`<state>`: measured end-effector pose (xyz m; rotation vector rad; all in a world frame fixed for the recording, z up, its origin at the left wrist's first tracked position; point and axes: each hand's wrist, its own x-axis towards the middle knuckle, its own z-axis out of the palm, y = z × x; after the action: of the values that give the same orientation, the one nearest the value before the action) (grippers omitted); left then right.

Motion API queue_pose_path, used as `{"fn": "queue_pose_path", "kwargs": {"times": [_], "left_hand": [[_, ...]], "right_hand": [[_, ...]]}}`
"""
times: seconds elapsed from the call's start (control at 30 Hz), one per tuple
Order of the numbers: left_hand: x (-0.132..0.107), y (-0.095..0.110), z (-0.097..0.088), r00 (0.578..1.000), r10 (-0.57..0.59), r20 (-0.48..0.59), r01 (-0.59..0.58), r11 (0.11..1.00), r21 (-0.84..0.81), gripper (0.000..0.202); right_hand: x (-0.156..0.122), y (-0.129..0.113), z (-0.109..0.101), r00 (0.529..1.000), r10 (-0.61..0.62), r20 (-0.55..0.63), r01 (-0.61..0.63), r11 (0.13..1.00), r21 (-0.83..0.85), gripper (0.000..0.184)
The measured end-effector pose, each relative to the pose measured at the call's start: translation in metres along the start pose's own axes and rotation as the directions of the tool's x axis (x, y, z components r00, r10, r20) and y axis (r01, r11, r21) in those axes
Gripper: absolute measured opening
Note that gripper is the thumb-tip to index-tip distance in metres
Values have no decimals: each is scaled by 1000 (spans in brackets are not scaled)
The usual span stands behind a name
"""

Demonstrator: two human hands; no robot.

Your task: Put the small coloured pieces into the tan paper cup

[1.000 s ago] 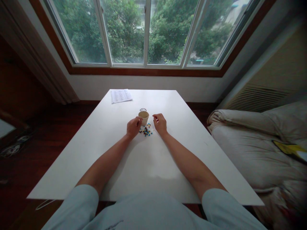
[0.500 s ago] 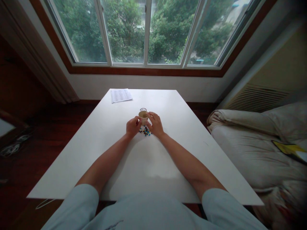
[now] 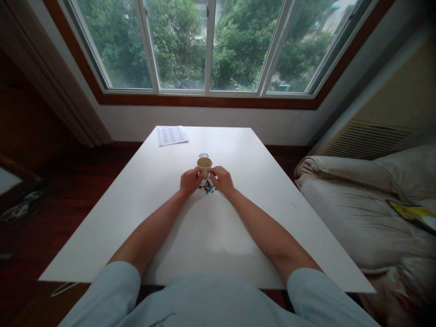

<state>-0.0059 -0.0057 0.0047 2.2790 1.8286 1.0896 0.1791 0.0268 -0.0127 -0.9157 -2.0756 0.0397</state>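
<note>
A small tan paper cup (image 3: 205,164) stands upright near the middle of the white table (image 3: 163,190). My left hand (image 3: 190,181) rests just left of its base, fingers curled and touching the cup. Just right of the base, my right hand (image 3: 223,180) has its fingers pinched together over a little heap of coloured beads (image 3: 207,187), which lies between the two hands in front of the cup. What the fingertips hold is too small to make out.
A printed sheet of paper (image 3: 171,135) lies at the table's far left. A small dark ring-like object (image 3: 203,156) sits just behind the cup. A bed with pale bedding (image 3: 368,204) stands to the right, and a wide window (image 3: 207,45) is ahead.
My right hand moved left from open table to the cup's rim, then came down beside the cup's base over the beads. My left hand stayed by the cup.
</note>
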Motion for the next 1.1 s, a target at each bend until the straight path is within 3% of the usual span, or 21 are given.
{"fn": "queue_pose_path", "kwargs": {"times": [0.17, 0.53, 0.83, 1.1], "left_hand": [[1, -3, 3, 995, -44, 93, 38, 997, 61, 26], [3, -14, 11, 963, -177, 206, 148, 978, 145, 28], [6, -25, 13, 957, -237, 170, 216, 967, 133, 29], [8, -28, 11, 946, -289, 145, 279, 956, 88, 29]], "right_hand": [[-3, 2, 7, 979, -90, 185, 79, 994, 69, 14], [0, 0, 8, 936, -206, 285, 164, 973, 162, 17], [1, 0, 8, 909, -278, 311, 243, 959, 146, 16], [0, -2, 8, 902, -255, 349, 249, 967, 64, 18]]}}
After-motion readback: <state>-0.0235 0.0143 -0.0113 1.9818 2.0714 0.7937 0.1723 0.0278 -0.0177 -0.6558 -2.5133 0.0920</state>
